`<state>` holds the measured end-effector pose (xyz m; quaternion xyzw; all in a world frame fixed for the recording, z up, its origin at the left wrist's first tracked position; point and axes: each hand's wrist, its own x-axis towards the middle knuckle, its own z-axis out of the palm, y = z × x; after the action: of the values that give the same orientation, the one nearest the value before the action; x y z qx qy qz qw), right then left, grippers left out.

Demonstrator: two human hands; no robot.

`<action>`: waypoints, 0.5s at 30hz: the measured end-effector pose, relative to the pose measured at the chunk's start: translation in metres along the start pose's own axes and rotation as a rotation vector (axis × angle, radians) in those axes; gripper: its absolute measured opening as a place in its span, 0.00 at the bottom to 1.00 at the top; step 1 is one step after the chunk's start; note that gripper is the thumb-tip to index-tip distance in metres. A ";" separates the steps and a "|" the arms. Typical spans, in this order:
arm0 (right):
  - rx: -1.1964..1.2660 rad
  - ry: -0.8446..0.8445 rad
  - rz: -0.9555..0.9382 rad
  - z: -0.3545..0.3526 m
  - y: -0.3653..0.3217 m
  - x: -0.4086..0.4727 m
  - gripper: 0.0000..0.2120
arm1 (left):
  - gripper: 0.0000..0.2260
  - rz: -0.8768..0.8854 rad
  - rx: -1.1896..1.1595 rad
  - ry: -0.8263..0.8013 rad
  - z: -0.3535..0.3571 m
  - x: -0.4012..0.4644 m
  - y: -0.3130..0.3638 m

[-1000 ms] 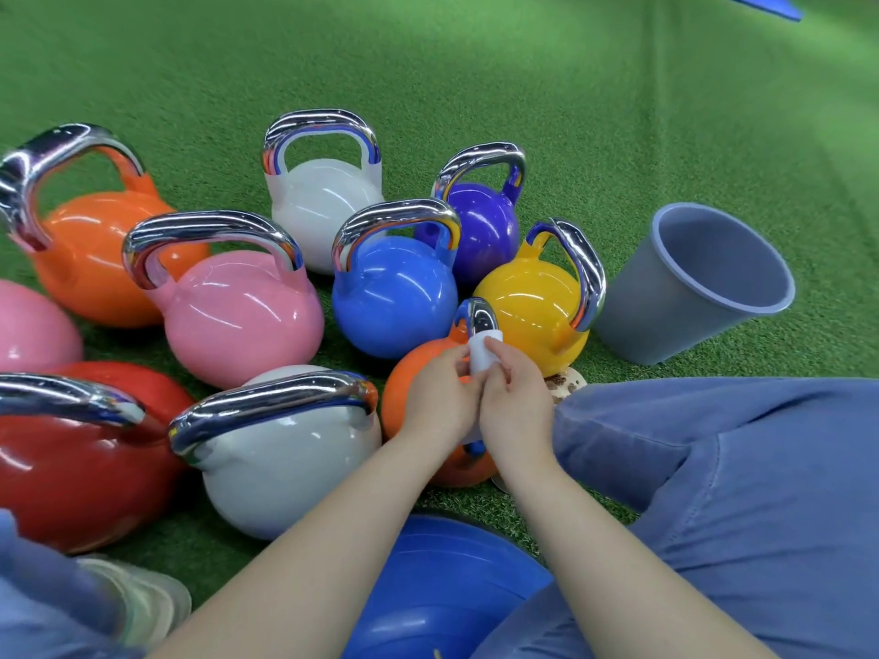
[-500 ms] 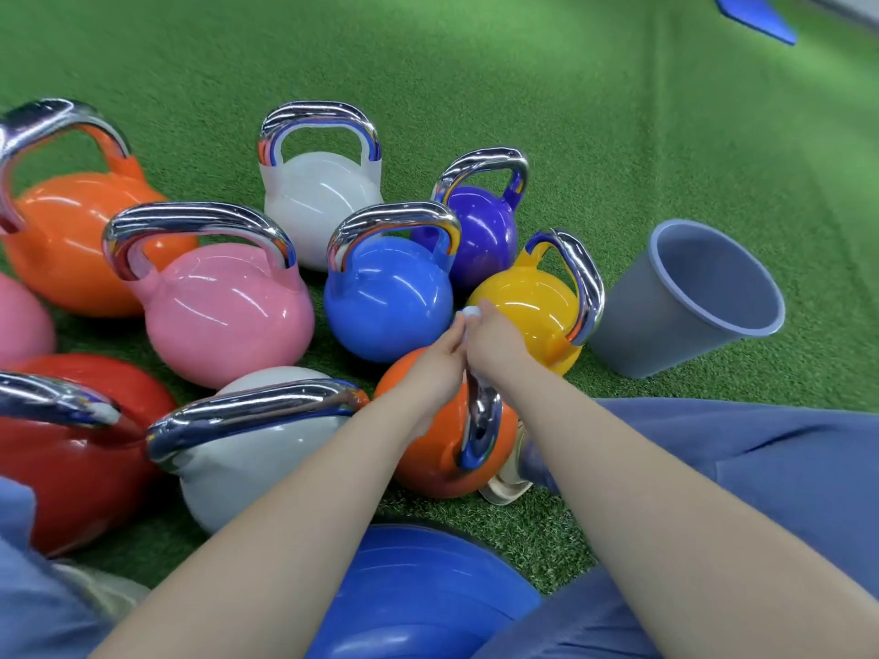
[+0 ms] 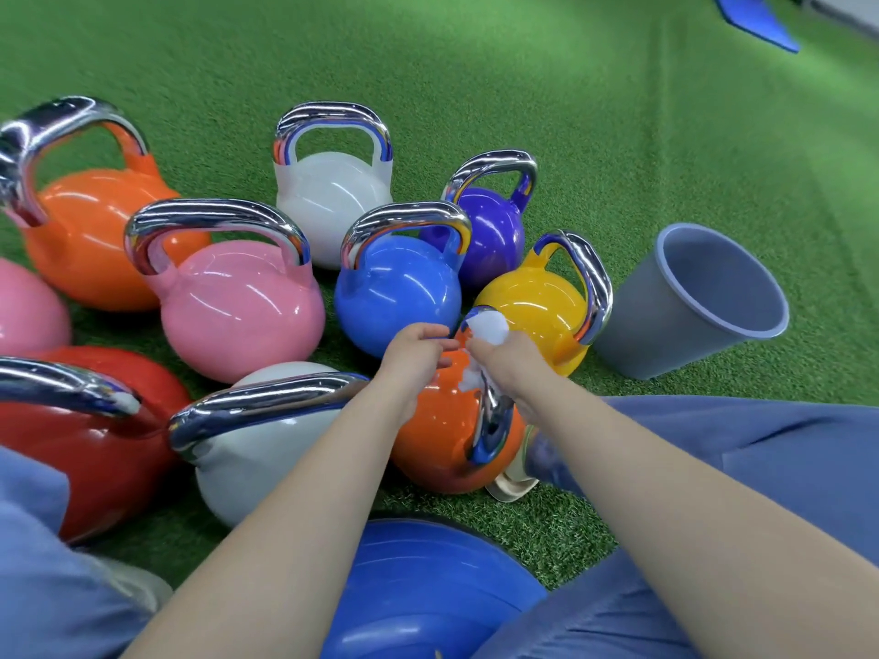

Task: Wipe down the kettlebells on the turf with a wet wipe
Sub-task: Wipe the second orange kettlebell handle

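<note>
My right hand point(image 3: 504, 361) covers the top of the handle point(image 3: 490, 423) on the small orange kettlebell point(image 3: 437, 435); the wet wipe point(image 3: 487, 328) is bunched there, its lower part lost under my fingers. My left hand point(image 3: 418, 351) is motion-blurred at the fingertips, so I cannot tell whether they touch the wipe. Left edge cuts off a pink kettlebell point(image 3: 28, 309), the red kettlebell point(image 3: 95, 430) and the big orange kettlebell's handle point(image 3: 57, 135). The near blue ball point(image 3: 428, 592) runs off the bottom edge. My forearm hides part of the grey kettlebell point(image 3: 247, 463). The blue mat point(image 3: 756, 21) at far right is clipped by the top edge.
</note>
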<state>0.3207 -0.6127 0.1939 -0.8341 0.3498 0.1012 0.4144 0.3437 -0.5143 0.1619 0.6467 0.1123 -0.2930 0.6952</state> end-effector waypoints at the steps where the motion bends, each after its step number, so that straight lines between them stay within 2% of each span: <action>1: -0.044 0.029 -0.014 0.003 0.008 -0.008 0.21 | 0.15 0.001 0.003 0.013 -0.001 0.001 -0.002; 4: -0.262 0.197 -0.135 0.017 0.039 -0.039 0.20 | 0.14 -0.001 0.023 0.026 0.000 0.004 -0.006; 7: -0.298 0.299 -0.187 0.030 0.052 -0.052 0.22 | 0.13 0.002 0.043 0.012 0.004 0.004 -0.008; 11: -0.303 0.307 -0.140 0.025 0.038 -0.040 0.22 | 0.12 0.008 0.046 0.010 0.003 0.005 -0.008; 15: -0.361 0.169 -0.100 0.011 0.012 -0.018 0.24 | 0.13 0.017 0.036 0.006 0.000 0.006 -0.007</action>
<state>0.3006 -0.6004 0.1878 -0.9167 0.3175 0.0714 0.2319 0.3452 -0.5157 0.1528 0.6610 0.1037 -0.2870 0.6855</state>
